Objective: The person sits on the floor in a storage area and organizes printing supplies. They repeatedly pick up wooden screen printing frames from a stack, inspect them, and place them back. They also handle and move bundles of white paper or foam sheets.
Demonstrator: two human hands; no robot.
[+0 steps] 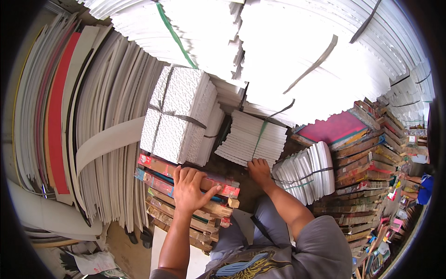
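Note:
My left hand (189, 188) lies with fingers apart and thumb out on the top of a stack of wooden frames (162, 183) with red and blue painted edges. Farther right, my right hand (259, 171) has its fingers curled at the near edge of a bundle of white sheets (251, 139), beside the green strap (261, 132) tied round it. Its fingertips are partly hidden. Just beyond my left hand stands a taller block of white textured sheets (169, 111), bound crosswise with dark strap.
Tall white strapped stacks (316, 60) stand at the back. White and red sheets (60, 116) lean upright at left. Another strapped white bundle (306, 174) tilts near my right forearm. Wooden frames with a pink screen (327, 128) pile up on the right. A person in blue (423, 189) is at far right.

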